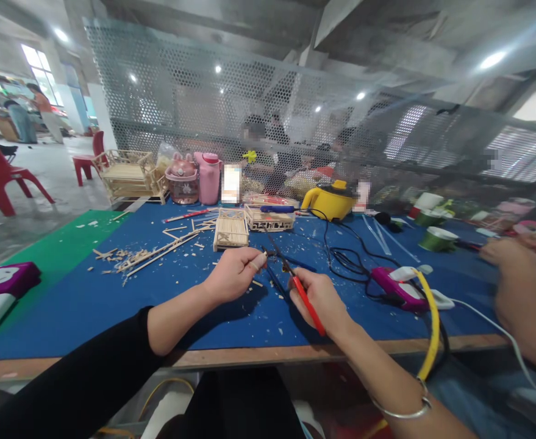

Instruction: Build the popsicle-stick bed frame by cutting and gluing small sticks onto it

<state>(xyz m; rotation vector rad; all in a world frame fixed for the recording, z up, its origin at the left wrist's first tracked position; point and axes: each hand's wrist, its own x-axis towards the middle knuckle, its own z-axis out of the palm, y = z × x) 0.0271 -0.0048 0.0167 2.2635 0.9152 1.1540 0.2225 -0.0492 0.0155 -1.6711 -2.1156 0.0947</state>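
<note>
My left hand (235,272) is closed in a pinch over the middle of the table, holding a tiny pale piece, seemingly a bit of wooden stick (264,253). Fingers wrapped, my right hand (320,299) grips red-handled pliers (308,305), whose dark jaws reach up and left to the piece at my left fingertips. Whether the jaws touch it is too small to tell. Just beyond my hands stands a small wooden-stick bench (231,229). Behind it and to the right sits an openwork stick frame (270,218) with a blue-handled tool (277,209) lying across it.
Loose sticks (144,257) and chips litter the blue table mat (158,317) at left. Black cable (347,259) coils near a purple power strip (398,289). A yellow pot (332,201), pink jug (209,178) and mesh screen (194,110) stand behind. Another person's arm (521,292) is at right.
</note>
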